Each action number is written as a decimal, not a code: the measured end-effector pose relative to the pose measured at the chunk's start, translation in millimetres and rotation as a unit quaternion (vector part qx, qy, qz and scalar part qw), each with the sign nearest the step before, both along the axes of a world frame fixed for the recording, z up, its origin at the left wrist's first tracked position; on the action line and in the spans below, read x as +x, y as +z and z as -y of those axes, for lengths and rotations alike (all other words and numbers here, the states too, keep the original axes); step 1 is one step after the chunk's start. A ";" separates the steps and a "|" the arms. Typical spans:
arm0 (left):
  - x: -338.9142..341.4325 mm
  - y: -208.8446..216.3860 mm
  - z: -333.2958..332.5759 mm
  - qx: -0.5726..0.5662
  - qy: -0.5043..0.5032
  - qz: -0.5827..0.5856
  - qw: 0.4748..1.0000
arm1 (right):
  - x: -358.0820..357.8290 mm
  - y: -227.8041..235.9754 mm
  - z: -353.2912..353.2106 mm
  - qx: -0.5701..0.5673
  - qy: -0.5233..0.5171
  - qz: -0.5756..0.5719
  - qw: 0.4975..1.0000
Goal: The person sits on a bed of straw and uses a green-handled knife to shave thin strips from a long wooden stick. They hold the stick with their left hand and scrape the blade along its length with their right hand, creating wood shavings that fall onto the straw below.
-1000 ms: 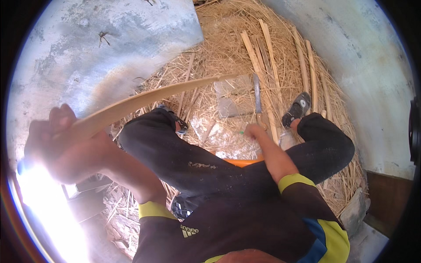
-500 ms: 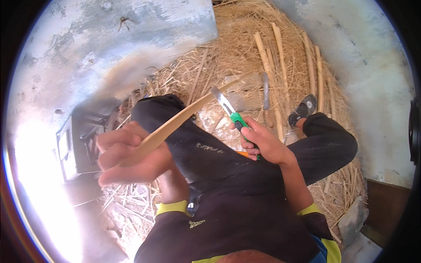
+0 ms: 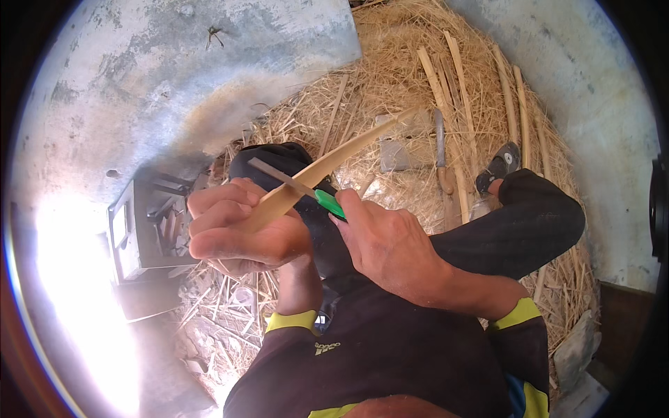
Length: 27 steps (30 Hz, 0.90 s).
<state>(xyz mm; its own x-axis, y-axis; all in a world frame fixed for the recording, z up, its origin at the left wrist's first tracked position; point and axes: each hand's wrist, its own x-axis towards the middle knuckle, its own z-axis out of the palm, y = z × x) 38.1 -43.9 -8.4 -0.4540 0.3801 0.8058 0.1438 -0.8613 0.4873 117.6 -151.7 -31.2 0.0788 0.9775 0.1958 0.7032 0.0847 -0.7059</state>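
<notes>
Seen from above, a person in a dark shirt with yellow cuffs and dark trousers is bending both legs over a floor strewn with straw and shavings. The left hand is grasping the near end of a long, pale wooden strip, which is slanting up and away to the right, in front of the body. The right hand is closing around a green-handled cutter, whose blade is crossing the strip just beside the left hand (whether the edge is biting into the wood, I cannot tell). Beyond the hands, a wooden-handled knife is lying on the floor, between a flat grey block and several long pale sticks. A dark shoe is resting near the sticks. At left, an open grey box is standing near a bright glare by the wall.
</notes>
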 end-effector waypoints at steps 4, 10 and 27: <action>-1.1 -1.6 9.2 -0.010 0.013 -0.042 0.999 | 0.4 -13.8 -3.2 0.025 -0.020 0.032 0.999; -4.9 -3.0 2.0 -0.022 0.030 -0.054 0.998 | 7.0 -16.0 -11.7 -0.077 -0.027 0.104 0.991; -7.2 -10.6 4.0 0.061 -0.118 -0.023 0.991 | 19.6 -18.0 -3.0 0.025 -0.021 -0.005 0.999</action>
<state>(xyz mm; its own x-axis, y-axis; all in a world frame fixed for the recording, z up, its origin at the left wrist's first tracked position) 30.9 -47.8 -19.1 -0.3263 0.3696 0.8700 -0.0503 -0.9259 0.3744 137.1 -148.7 -49.2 0.1223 0.9621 0.2438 0.6996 0.0907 -0.7088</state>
